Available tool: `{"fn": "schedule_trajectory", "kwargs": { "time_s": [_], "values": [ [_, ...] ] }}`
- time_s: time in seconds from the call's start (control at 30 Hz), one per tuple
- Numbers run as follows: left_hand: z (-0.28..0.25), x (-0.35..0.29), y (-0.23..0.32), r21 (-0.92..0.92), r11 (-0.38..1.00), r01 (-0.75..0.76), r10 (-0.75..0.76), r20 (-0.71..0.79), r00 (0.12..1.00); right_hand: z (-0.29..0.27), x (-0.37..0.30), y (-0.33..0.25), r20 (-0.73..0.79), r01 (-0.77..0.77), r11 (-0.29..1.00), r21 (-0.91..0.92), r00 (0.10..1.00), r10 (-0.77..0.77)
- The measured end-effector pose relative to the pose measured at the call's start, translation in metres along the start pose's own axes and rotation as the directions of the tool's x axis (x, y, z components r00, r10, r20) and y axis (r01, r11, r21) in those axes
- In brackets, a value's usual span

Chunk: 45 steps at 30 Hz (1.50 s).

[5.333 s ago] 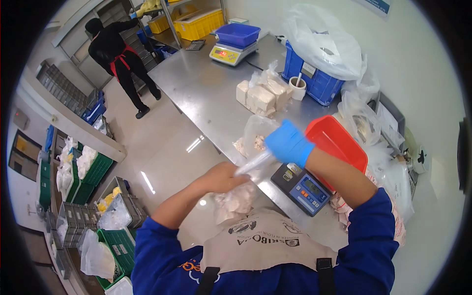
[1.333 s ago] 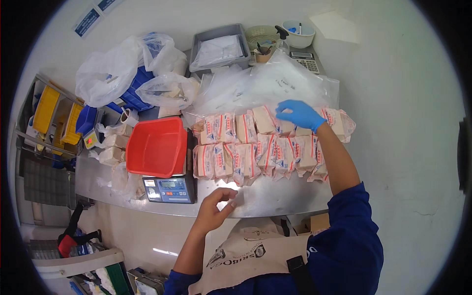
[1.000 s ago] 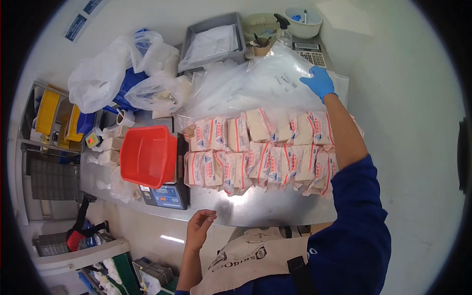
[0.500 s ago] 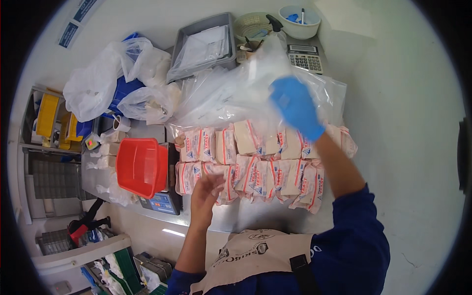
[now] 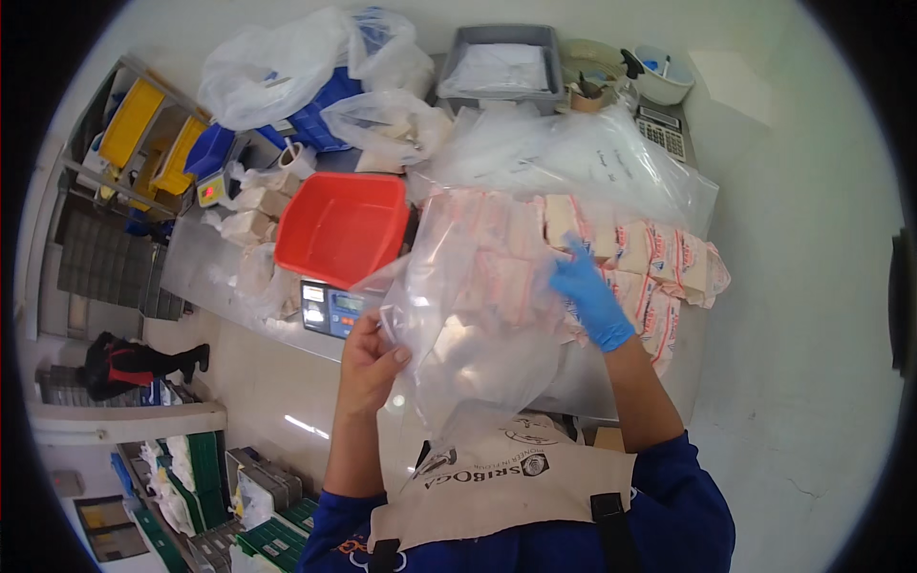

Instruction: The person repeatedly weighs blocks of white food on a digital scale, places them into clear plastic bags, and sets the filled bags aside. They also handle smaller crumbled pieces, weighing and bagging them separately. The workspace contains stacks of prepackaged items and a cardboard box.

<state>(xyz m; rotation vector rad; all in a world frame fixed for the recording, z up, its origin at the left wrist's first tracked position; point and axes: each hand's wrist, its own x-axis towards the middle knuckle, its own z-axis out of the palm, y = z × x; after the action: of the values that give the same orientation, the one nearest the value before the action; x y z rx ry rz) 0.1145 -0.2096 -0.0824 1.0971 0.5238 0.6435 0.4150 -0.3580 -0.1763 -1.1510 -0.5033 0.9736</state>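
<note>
My bare left hand (image 5: 373, 361) pinches the edge of a large clear plastic bag (image 5: 449, 368) at the table's front. The bag hangs across the left part of two rows of wrapped blocks (image 5: 654, 250), pale with red and blue print, which show hazily through it. Over the blocks, at the bag's right side, is my right hand (image 5: 592, 296) in a blue glove. Its fingers are apart and point away from me, with some partly hidden by the plastic. Whether they touch a block I cannot tell.
Left of the blocks, a red tub (image 5: 342, 227) sits on a scale (image 5: 330, 310). Behind lie more clear bags (image 5: 544, 158), a grey tray (image 5: 503, 43), a calculator (image 5: 661, 132) and a white bowl (image 5: 664, 76). Far left, a person (image 5: 143, 366) is beyond the table.
My left hand has taken hold of a clear bag, which now spreads over the left blocks. My right hand has come down from the bag pile to the blocks. The view has shifted.
</note>
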Motion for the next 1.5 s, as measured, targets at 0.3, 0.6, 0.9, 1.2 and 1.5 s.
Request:
{"fn": "schedule_trajectory", "kwargs": {
  "time_s": [0.3, 0.6, 0.9, 1.2, 1.5],
  "values": [
    [-0.18, -0.11, 0.021, 0.381, 0.921, 0.084, 0.116, -0.474, 0.873, 0.147, -0.032, 0.026, 0.304, -0.3, 0.912, 0.281, 0.929, 0.212],
    [-0.23, -0.185, 0.017, 0.366, 0.93, 0.041, 0.17, -0.525, 0.834, 0.246, -0.027, 0.15, 0.597, -0.563, 0.826, 0.007, 0.666, 0.448],
    [-0.298, -0.251, -0.034, 0.529, 0.824, 0.205, 0.294, -0.708, 0.642, 0.258, -0.025, 0.219, 0.556, -0.762, 0.647, -0.024, 0.528, 0.642],
    [-0.303, -0.258, -0.045, 0.692, 0.629, 0.354, 0.283, -0.628, 0.725, 0.273, -0.054, 0.191, 0.499, -0.645, 0.737, -0.2, 0.58, 0.644],
    [-0.182, -0.196, -0.041, 0.261, 0.929, 0.262, -0.102, -0.5, 0.86, 0.324, -0.097, 0.173, 0.628, 0.289, 0.797, -0.531, 0.765, 0.141]
  ]
}}
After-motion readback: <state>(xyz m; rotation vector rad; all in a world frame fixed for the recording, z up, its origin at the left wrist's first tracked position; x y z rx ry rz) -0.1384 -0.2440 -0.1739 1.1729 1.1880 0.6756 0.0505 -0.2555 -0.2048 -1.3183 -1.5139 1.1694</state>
